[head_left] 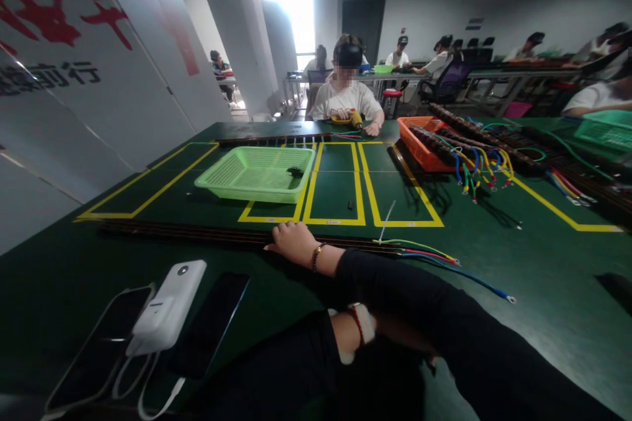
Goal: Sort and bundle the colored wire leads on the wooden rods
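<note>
My right hand [293, 242] lies over a long dark strip [187, 233] near the middle of the table, its fingers curled over the strip and the thumb pointing left. Green, red and blue wires [444, 258] with metal lugs come out of the strip's right end, where a pale cable tie [388, 220] sticks up. My left hand [402, 332] is low in the view, in shadow under my right forearm, beyond a white band on the wrist. Its fingers are too dark to make out, and so is anything in them.
Beyond the strip stands a green basket [251, 194] with a small black part in it. An orange basket [429, 161] bears wired strips at right. Phones and a white power bank [170, 306] lie at near left. Across the table, a person holds a yellow tool [355, 120].
</note>
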`<action>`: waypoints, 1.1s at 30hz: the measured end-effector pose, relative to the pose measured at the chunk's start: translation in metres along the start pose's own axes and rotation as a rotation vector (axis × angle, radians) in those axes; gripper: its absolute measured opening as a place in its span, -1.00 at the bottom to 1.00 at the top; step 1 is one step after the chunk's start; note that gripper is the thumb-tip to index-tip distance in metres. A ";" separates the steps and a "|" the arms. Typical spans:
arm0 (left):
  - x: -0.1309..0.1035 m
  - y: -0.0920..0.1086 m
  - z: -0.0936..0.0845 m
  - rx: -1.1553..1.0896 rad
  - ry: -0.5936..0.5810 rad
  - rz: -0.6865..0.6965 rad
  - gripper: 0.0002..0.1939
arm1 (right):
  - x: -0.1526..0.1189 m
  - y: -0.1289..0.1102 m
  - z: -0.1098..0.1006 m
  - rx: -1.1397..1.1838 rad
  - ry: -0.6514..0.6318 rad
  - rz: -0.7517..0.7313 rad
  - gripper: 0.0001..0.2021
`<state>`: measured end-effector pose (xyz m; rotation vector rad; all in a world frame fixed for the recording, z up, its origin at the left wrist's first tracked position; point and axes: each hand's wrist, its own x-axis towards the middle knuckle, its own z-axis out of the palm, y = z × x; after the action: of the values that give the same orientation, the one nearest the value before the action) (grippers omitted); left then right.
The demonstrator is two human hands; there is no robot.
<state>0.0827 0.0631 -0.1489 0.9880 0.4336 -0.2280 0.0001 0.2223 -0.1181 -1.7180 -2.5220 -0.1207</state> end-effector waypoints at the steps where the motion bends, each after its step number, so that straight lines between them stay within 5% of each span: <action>1: 0.001 0.001 -0.002 0.091 -0.078 -0.011 -0.79 | -0.005 0.002 -0.003 0.007 0.010 -0.015 -0.34; 6: 0.011 0.003 -0.021 0.450 -0.347 0.065 -0.84 | -0.061 0.031 -0.042 0.115 0.110 -0.163 -0.52; 9: 0.012 0.004 -0.026 0.596 -0.376 0.154 -0.80 | -0.117 0.070 -0.068 0.212 0.165 -0.197 -0.50; 14: 0.002 0.009 -0.020 0.588 -0.306 0.193 -0.74 | -0.206 0.164 -0.070 0.332 0.162 0.301 -0.46; 18: -0.001 0.012 -0.017 0.554 -0.286 0.177 -0.71 | -0.246 0.214 -0.043 0.428 -0.075 0.468 -0.34; 24: 0.001 0.011 -0.013 0.524 -0.219 0.135 -0.59 | -0.255 0.222 -0.029 0.557 -0.390 0.384 -0.29; 33: 0.006 0.009 -0.007 0.497 -0.205 0.146 -0.62 | -0.244 0.187 -0.019 0.733 -0.302 0.330 -0.35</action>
<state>0.0893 0.0738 -0.1480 1.4610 0.1138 -0.3100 0.2633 0.0634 -0.1244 -1.8442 -1.9834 1.0100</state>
